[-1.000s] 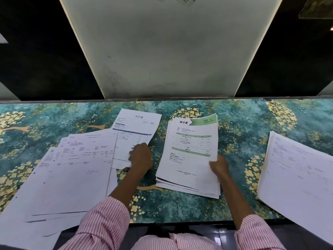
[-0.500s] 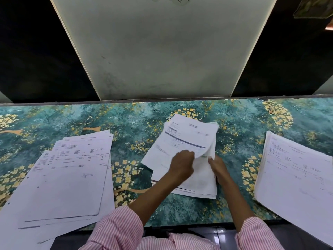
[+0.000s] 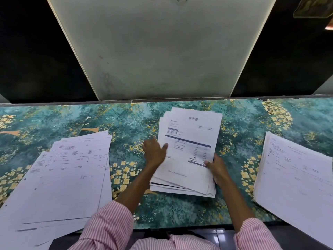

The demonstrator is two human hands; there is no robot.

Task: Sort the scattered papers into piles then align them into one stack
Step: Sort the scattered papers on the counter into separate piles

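Note:
Three groups of white printed papers lie on the table. The middle pile [image 3: 191, 134] is loosely fanned, and its top sheet has a dark blue band across it. My left hand [image 3: 154, 152] lies with straight fingers against that pile's left edge, thumb touching the top sheet. My right hand [image 3: 217, 168] holds the pile's right edge, thumb on top, with the other fingers hidden beneath the sheets. A wide, uneven spread of papers [image 3: 68, 177] lies at the left. A squarer pile [image 3: 297, 177] lies at the right, reaching the frame's edge.
The table [image 3: 137, 120] has a teal cover with yellow flowers. Behind its far edge a pale upright panel [image 3: 162, 51] stands between dark areas. The left papers overhang the near edge. Strips of bare cover separate the three groups.
My left hand carried the blue-banded sheet from beside the left spread onto the middle pile, covering the green-headed sheet. That hand now rests at the pile's left edge. My right hand stayed at the right edge.

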